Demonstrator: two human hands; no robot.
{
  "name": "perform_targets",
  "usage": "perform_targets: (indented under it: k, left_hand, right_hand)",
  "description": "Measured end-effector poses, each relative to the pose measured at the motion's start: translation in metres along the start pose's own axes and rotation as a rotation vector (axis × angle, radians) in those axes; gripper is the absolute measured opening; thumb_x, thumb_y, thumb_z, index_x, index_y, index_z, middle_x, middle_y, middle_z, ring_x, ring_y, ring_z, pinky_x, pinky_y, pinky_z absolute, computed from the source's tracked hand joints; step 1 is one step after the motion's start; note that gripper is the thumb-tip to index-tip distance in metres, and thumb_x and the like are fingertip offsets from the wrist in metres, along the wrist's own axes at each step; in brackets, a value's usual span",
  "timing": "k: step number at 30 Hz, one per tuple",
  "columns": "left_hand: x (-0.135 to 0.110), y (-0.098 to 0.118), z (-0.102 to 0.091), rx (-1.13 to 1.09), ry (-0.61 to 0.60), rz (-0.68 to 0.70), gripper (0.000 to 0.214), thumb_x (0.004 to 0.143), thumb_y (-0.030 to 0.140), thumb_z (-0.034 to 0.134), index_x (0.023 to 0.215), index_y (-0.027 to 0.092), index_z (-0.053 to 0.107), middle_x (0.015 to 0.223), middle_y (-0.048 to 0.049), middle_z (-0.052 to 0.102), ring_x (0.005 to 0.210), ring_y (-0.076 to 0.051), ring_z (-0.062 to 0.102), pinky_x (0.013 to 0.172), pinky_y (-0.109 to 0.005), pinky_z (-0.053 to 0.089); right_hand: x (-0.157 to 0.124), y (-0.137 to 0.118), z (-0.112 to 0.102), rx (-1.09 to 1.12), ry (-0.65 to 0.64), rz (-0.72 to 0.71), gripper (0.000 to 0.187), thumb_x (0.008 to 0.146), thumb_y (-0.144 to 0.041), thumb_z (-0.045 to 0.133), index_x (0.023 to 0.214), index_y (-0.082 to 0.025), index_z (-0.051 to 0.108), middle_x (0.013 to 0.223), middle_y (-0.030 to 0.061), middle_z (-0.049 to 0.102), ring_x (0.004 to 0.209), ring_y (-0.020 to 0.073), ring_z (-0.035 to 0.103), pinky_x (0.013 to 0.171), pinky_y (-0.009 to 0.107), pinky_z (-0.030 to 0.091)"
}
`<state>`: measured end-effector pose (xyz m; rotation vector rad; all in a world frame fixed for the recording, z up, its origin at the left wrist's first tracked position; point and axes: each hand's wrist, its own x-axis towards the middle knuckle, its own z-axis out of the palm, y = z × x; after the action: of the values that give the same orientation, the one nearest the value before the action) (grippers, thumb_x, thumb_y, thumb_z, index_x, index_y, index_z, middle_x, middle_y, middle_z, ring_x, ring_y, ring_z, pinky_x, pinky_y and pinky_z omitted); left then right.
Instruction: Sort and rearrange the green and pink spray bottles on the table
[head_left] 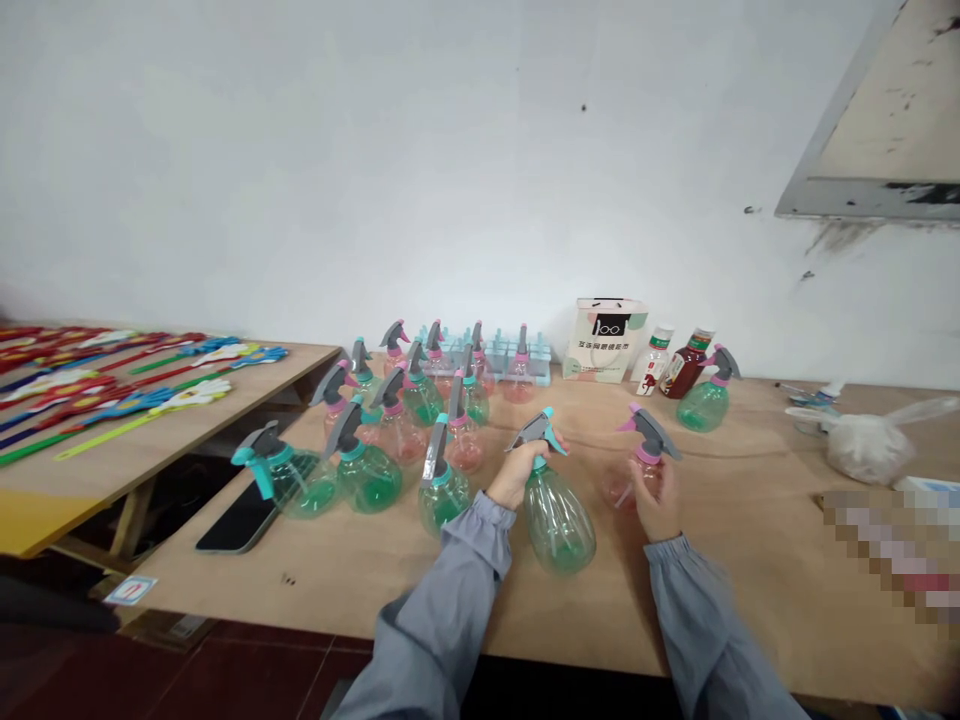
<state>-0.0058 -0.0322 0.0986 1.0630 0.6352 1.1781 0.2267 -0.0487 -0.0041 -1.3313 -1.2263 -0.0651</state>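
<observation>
Left hand (514, 478) grips the neck of a green spray bottle (559, 522) standing upright on the wooden table (750, 570). Right hand (660, 497) wraps an upright pink spray bottle (651, 437) just beside it. More spray bottles (367, 475) cluster left of both hands.

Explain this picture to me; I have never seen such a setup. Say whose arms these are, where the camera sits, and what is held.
There is no machine: one camera sits on a person's head and looks down at their own two arms in grey sleeves. The left hand grips the neck of a green spray bottle standing on the wooden table. The right hand holds a pink spray bottle. More spray bottles cluster at left, beside a dark phone. By the wall stand a paper bag and two small bottles.
</observation>
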Motion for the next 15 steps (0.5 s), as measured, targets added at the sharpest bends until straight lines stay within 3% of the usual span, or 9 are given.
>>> perform_targets:
  k: [5, 11, 15]
  left_hand:
    - [-0.0005, 0.0035, 0.0004, 0.000, -0.039, 0.057, 0.013, 0.053, 0.025, 0.058, 0.065, 0.020, 0.061, 0.070, -0.0021, 0.068, 0.090, -0.022, 0.068, 0.087, -0.033, 0.050]
    - [-0.0020, 0.0069, -0.0048, -0.001, -0.013, 0.013, 0.010, 0.048, 0.022, 0.051, 0.057, 0.019, 0.055, 0.068, -0.0038, 0.067, 0.084, -0.021, 0.067, 0.080, -0.032, 0.051]
    - [-0.0023, 0.0057, -0.0035, 0.082, -0.037, 0.048, 0.015, 0.052, 0.022, 0.051, 0.063, 0.020, 0.060, 0.074, -0.0047, 0.069, 0.088, -0.022, 0.066, 0.081, -0.033, 0.052]
  right_hand:
    - [0.0013, -0.0022, 0.0005, 0.058, 0.000, 0.031, 0.048, 0.080, -0.059, 0.062, 0.106, -0.018, 0.061, 0.100, 0.0104, 0.066, 0.096, 0.0254, 0.061, 0.091, 0.047, 0.048]
    - [0.0014, -0.0003, 0.0029, 0.082, 0.025, 0.052, 0.050, 0.077, -0.058, 0.066, 0.107, -0.018, 0.062, 0.099, 0.0108, 0.066, 0.094, 0.0250, 0.062, 0.087, 0.045, 0.050]
    - [0.0016, -0.0005, 0.0038, 0.072, 0.028, 0.035, 0.052, 0.078, -0.059, 0.065, 0.109, -0.017, 0.061, 0.102, 0.0108, 0.065, 0.096, 0.0255, 0.062, 0.089, 0.048, 0.050]
